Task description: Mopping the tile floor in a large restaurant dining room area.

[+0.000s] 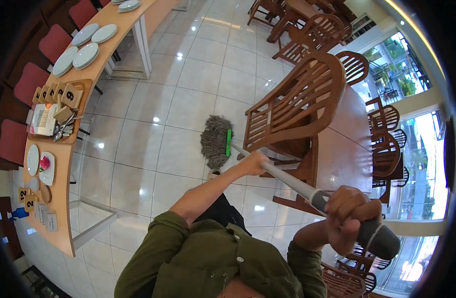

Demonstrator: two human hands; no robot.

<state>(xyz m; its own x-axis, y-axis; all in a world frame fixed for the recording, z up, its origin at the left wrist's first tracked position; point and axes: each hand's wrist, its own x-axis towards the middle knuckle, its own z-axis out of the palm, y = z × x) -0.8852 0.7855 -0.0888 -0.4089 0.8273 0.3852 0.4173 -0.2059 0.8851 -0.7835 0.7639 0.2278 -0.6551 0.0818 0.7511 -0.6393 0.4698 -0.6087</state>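
Note:
A string mop with a grey-brown head [216,141] and a green clamp [228,142] rests on the tiled floor ahead of me. Its grey handle [291,181] slants up to the right. Partway down the handle, my left hand [255,164] is closed around it. Near the dark grip at the upper end, my right hand [350,216] holds the handle too. The mop head lies just left of the legs of a wooden chair [306,100], apart from them.
Plate stacks [85,56], a tray [76,138] of number blocks and cutlery, and a blue bottle [20,213] stand on a long table [64,193] at left, with red chairs behind. Wooden chairs surround a table [343,149] at right. Glossy tiles [183,149] lie between.

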